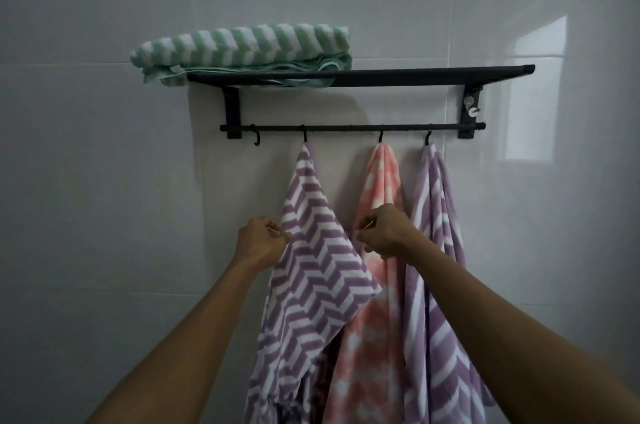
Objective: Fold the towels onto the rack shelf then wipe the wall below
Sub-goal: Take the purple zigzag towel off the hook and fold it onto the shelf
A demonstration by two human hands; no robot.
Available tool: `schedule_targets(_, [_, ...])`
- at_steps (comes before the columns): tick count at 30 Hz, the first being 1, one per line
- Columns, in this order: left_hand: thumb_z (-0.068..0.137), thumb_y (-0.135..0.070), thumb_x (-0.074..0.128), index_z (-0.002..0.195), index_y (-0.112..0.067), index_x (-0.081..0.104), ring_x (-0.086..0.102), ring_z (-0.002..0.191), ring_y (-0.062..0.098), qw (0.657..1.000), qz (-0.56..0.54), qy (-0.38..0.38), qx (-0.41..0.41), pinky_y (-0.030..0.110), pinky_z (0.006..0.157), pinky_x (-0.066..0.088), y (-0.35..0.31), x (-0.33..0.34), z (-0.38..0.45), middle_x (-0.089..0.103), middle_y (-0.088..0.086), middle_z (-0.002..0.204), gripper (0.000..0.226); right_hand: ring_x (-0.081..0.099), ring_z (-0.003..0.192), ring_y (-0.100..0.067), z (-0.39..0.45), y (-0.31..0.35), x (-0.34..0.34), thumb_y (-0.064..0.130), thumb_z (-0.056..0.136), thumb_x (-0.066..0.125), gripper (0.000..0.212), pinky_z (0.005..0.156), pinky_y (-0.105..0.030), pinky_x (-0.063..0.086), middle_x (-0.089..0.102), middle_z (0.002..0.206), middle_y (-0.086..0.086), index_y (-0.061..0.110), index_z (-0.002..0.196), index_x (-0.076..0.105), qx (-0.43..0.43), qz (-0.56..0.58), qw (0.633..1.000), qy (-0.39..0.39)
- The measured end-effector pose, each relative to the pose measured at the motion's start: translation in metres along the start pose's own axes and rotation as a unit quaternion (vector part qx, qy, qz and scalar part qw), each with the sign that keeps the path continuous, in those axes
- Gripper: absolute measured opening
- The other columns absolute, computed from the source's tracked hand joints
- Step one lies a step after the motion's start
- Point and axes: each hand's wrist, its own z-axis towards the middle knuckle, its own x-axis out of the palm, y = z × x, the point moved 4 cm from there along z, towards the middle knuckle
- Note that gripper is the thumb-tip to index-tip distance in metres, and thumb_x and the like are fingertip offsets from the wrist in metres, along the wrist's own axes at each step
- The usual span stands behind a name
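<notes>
Pale glossy wall tiles [104,181] fill the view, with a black rack [381,74] mounted on them. On the left end of its top shelf lies a folded green-and-white towel [242,46]. Below the shelf runs a thin rail [346,127] with small hooks. Three towels hang from the hooks: a purple zigzag towel [311,271] on the left, a pink towel [377,319] in the middle, and a second purple towel [440,285] on the right. Two bare arms reach up from the near edge. The left hand [258,238] pinches the left edge of the left purple towel with curled fingers. The right hand [384,231], fingers also curled, pinches that towel's right edge, in front of the pink towel.
</notes>
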Motion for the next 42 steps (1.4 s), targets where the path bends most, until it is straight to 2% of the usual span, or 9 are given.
schedule_targets(3, [0.089,-0.034,0.068,0.103,-0.013,0.067,0.065,0.096,0.024,1.0,-0.007,-0.004,0.019,0.026,0.083,0.051,0.0,0.008,0.039,0.071,0.002,0.1,0.025,0.072,0.079,-0.024,0.033,0.0,0.009,0.012,0.095,0.066,0.014,0.055,-0.024,0.057,0.072,0.09,-0.01,0.003,0.103,0.072,0.018,0.003,1.0,-0.009])
schedule_targets(8, [0.1,-0.051,0.049,0.125,-0.023,0.064,0.067,0.098,0.017,0.99,-0.105,0.071,0.058,0.031,0.089,0.056,-0.01,0.028,0.094,0.069,-0.002,0.113,0.04,0.067,0.099,-0.021,0.083,0.009,0.038,0.031,0.102,0.055,0.034,0.085,-0.028,0.055,0.069,0.116,-0.006,0.01,0.129,0.062,-0.002,0.041,0.999,0.011])
schedule_targets(12, [0.099,-0.052,0.049,0.114,-0.027,0.067,0.07,0.094,0.02,0.976,-0.188,0.092,0.058,0.038,0.087,0.06,-0.017,0.041,0.119,0.073,0.0,0.105,0.034,0.063,0.114,-0.023,0.109,0.014,0.061,0.051,0.102,0.048,0.053,0.1,-0.036,0.053,0.062,0.134,-0.005,0.021,0.145,0.048,0.0,0.132,0.991,0.026])
schedule_targets(16, [0.098,-0.047,0.056,0.108,-0.032,0.068,0.071,0.095,0.019,0.971,-0.205,0.098,0.077,0.043,0.087,0.06,-0.021,0.045,0.14,0.074,-0.002,0.104,0.022,0.065,0.111,-0.025,0.13,0.027,0.066,0.052,0.1,0.052,0.054,0.099,-0.043,0.055,0.062,0.134,-0.008,0.028,0.147,0.045,-0.027,0.205,0.978,-0.001])
schedule_targets(23, [0.099,-0.027,0.058,0.101,-0.027,0.07,0.069,0.092,0.022,0.972,-0.201,0.053,0.114,0.046,0.084,0.061,-0.038,0.035,0.155,0.072,0.001,0.1,0.012,0.068,0.098,-0.022,0.155,0.051,0.059,0.026,0.102,0.057,0.023,0.092,-0.044,0.059,0.068,0.111,-0.004,0.029,0.124,0.061,-0.048,0.258,0.963,-0.064])
schedule_targets(31, [0.091,-0.028,0.07,0.095,-0.025,0.07,0.068,0.09,0.022,0.959,-0.239,0.018,0.15,0.045,0.083,0.06,-0.04,0.029,0.16,0.071,0.0,0.094,0.005,0.066,0.093,-0.021,0.172,0.065,0.054,0.02,0.098,0.065,0.004,0.088,-0.036,0.059,0.068,0.097,-0.001,0.023,0.096,0.064,-0.09,0.233,0.959,-0.134])
schedule_targets(35, [0.092,-0.028,0.068,0.091,-0.024,0.07,0.068,0.09,0.024,0.959,-0.257,0.024,0.115,0.042,0.081,0.06,-0.027,0.028,0.154,0.072,0.002,0.092,0.005,0.067,0.09,-0.021,0.162,0.06,0.062,0.022,0.094,0.07,0.007,0.073,-0.031,0.058,0.069,0.097,-0.005,0.019,0.095,0.064,-0.073,0.262,0.961,-0.051])
schedule_targets(39, [0.089,-0.03,0.071,0.09,-0.025,0.069,0.07,0.088,0.022,0.957,-0.285,0.006,0.058,0.033,0.07,0.059,-0.014,0.017,0.145,0.073,0.003,0.095,0.006,0.068,0.084,-0.02,0.144,0.049,0.069,0.023,0.094,0.071,0.013,0.083,-0.042,0.058,0.073,0.096,-0.008,0.014,0.101,0.067,-0.039,0.295,0.951,0.086])
schedule_targets(42, [0.091,-0.021,0.07,0.091,-0.019,0.069,0.071,0.084,0.023,0.948,-0.314,0.01,0.044,0.03,0.065,0.057,-0.014,0.011,0.13,0.073,0.005,0.096,0.002,0.07,0.09,-0.02,0.128,0.045,0.077,0.03,0.094,0.071,0.026,0.086,-0.043,0.059,0.073,0.108,-0.012,0.009,0.11,0.067,-0.055,0.209,0.97,0.11])
